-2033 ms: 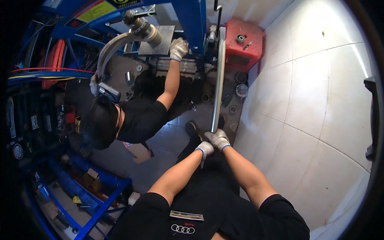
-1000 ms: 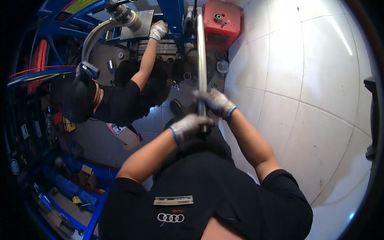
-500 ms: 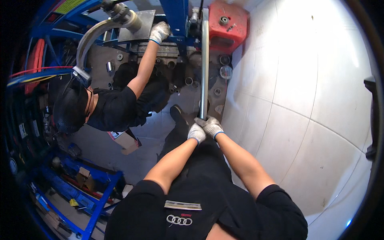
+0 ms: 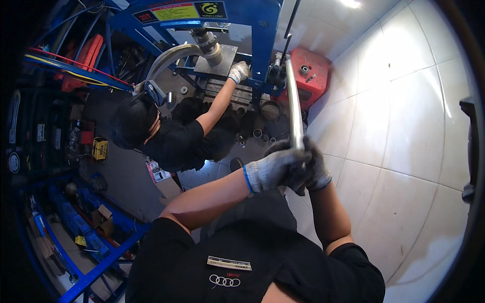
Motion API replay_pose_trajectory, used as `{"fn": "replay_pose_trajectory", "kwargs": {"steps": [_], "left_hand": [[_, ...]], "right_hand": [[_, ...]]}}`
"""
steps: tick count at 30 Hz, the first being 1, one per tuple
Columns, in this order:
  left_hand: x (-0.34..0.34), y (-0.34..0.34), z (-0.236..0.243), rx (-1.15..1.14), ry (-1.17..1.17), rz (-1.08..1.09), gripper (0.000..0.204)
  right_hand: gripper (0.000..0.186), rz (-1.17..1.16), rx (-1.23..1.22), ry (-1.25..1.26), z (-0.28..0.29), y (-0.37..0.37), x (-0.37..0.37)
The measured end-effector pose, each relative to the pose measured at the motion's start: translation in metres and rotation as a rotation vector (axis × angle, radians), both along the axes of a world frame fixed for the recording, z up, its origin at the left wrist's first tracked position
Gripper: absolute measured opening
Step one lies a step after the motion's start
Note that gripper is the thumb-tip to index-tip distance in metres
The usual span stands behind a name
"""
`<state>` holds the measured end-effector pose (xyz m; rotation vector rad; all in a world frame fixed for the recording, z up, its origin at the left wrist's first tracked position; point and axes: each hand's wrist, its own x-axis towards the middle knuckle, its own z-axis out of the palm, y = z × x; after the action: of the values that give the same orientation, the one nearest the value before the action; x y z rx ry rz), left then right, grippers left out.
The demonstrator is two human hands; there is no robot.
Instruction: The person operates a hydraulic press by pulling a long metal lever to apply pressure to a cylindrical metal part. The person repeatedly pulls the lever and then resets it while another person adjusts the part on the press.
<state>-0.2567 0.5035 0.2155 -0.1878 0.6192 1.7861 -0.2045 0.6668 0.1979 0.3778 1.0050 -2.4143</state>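
Observation:
Both my gloved hands grip the near end of a long shiny steel lever [image 4: 293, 103]. My left hand [image 4: 275, 168] wraps it from the left, my right hand [image 4: 314, 169] from the right, fingers overlapping. The lever runs up to the blue hydraulic press frame [image 4: 262, 30]. Beside the press crouches another person in black [image 4: 166, 139], whose gloved hand [image 4: 237, 71] rests at the edge of a grey metal plate [image 4: 214, 64] under the press ram.
A red box-shaped unit [image 4: 313, 76] stands on the floor right of the press. Rings and round metal parts [image 4: 260, 132] lie at the press base. Blue shelving [image 4: 76, 237] with small items fills the left. Pale floor tiles [image 4: 399, 131] spread right.
The lever end has swung up and nearer to me, with both hands still on it. The view has shifted, so the press and the crouching person sit further right in the frame.

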Motion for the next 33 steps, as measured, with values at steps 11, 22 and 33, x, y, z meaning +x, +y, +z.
{"fn": "replay_pose_trajectory", "kwargs": {"steps": [11,22,33], "left_hand": [[0.107,-0.017,-0.308,-0.857,1.097,-0.611,0.029],[-0.019,-0.008,0.008,0.092,-0.049,-0.106,0.032],[0.101,-0.026,-0.334,-0.561,1.358,-0.817,0.034]], "right_hand": [[0.051,0.312,1.048,-0.628,-0.247,-0.067,0.032],[0.028,-0.164,0.05,-0.13,0.012,-0.007,-0.036],[0.069,0.509,1.034,-0.453,-0.214,-0.045,0.029]]}}
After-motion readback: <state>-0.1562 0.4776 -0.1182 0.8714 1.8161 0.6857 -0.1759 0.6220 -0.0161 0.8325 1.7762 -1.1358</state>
